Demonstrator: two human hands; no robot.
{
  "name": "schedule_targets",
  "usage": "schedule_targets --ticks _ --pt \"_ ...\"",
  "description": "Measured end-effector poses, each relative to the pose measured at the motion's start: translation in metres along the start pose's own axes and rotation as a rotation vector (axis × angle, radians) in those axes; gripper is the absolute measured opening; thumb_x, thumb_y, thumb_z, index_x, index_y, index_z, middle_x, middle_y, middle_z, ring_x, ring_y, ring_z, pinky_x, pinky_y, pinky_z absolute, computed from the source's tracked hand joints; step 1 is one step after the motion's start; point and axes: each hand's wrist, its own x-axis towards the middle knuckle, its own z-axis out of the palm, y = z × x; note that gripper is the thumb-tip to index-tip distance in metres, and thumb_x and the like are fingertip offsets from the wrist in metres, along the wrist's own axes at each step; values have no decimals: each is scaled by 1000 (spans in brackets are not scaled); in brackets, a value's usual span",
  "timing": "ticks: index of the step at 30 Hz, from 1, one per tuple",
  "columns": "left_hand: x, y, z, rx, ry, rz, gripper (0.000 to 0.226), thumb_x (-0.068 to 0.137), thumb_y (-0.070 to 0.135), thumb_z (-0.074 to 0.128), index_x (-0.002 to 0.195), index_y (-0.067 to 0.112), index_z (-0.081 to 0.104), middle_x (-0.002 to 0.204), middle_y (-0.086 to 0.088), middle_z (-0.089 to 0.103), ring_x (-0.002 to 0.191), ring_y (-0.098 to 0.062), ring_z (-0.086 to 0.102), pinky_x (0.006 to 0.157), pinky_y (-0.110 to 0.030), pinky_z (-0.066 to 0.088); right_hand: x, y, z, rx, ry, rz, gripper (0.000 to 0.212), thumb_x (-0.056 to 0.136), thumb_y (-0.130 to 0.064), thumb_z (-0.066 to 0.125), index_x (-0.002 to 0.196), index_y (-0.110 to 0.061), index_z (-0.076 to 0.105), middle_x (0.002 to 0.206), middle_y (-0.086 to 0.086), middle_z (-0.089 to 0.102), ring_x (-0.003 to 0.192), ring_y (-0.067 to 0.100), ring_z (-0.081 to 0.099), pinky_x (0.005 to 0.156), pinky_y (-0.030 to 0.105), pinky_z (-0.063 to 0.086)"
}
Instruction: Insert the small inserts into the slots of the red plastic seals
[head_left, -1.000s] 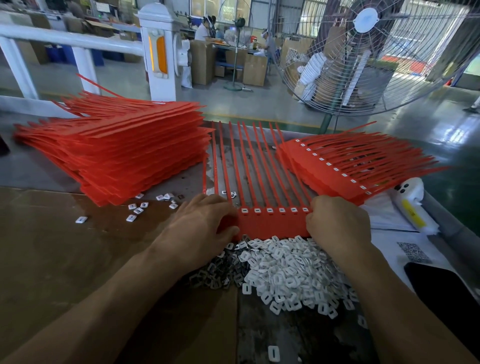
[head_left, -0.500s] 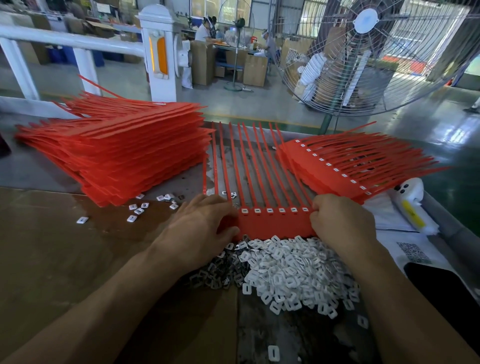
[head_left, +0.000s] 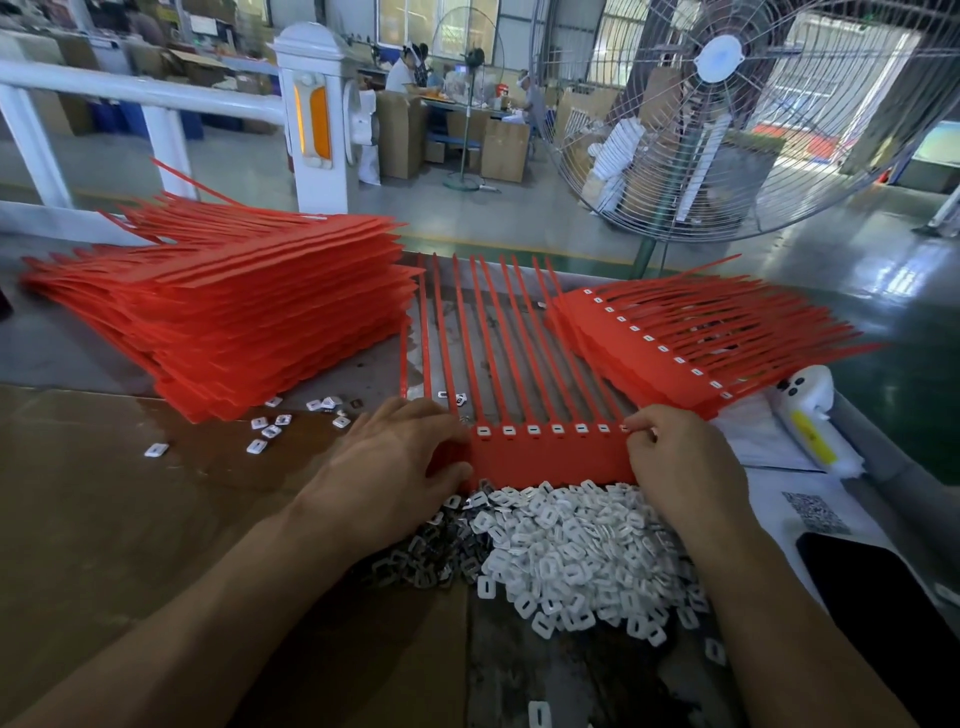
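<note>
Factory assembly floor
Tall stacks of red plastic seals are lying on the bench; a large wire-caged industrial fan and brown cardboard cartons are standing beyond.

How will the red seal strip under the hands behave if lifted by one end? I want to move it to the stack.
The seal strip would probably droop: its tails are long, thin and splayed. It looks light, being flat thin plastic. The seated inserts might shake loose if it flexes.

Two hands, perhaps three seal stacks, countless inserts.
</note>
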Motion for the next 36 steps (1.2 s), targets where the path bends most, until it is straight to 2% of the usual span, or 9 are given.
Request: schedule_targets --ticks 4,6,10,14,19,22,26,33,36 --pt "-1 -2 0 -5 9 -2 37 95 53 55 130 40 57 132 21 50 126 -4 38 112 -35 35 1 1 -8 22 90 -15 32 98 -19 52 119 -29 74 115 -4 74 105 23 66 84 38 53" --pt "-2 -2 0 -6 16 -1 37 96 53 55 130 40 58 132 21 50 126 -3 39 112 -35 35 0 1 -7 30 65 -34 33 98 -19 52 121 -29 74 118 -6 74 106 20 66 86 38 55" --pt "-1 -2 -1 -19 27 -3 33 96 48 59 126 36 61 129 19 53 122 -4 41 106 -28 36 1 2 -2 -5 -56 -12 35 97 -19 52 121 -30 75 105 -4 77 82 17 65 69 31 49" --pt "0 -3 -6 4 65 -70 36 93 45 66 128 35 62 131 17 53 125 -7 41 107 -28 34 3 -1 -5 -60 -48 -5 35 96 -21 51 119 -33 75 115 -8 75 98 19 68 74 32 51" --pt "-1 -4 -12 107 73 -253 49 89 60 62 132 37 56 135 11 50 128 -13 42 112 -37 32 -2 -2 0 2 -38 -2 35 97 -21 51 124 -29 72 117 -6 74 105 20 66 84 36 54" --pt "-3 -5 -14 181 57 -315 54 88 67 56 131 36 55 128 7 54 124 -17 47 108 -40 36 -2 2 1 4 38 31 25 97 -29 56 115 -27 73 101 -5 74 93 22 66 74 35 51" --pt "-2 -3 -15 209 40 -350 57 87 72 52 131 36 54 125 7 57 123 -18 48 108 -41 35 1 7 1 -29 12 50 20 96 -35 60 87 -22 72 73 -6 66 70 17 61 61 32 46" --pt "-3 0 -13 171 80 -320 52 90 64 57 132 33 56 128 7 55 125 -18 45 109 -40 31 -2 3 0 5 59 -2 22 97 -37 60 88 -22 72 74 -8 65 74 21 60 61 31 42" --pt "-3 8 -19 116 148 -263 37 92 59 58 120 35 63 121 11 57 123 -15 46 107 -39 32 -11 -7 -7 94 123 -71 25 98 -34 60 78 -20 67 65 -8 61 66 19 59 55 32 39"
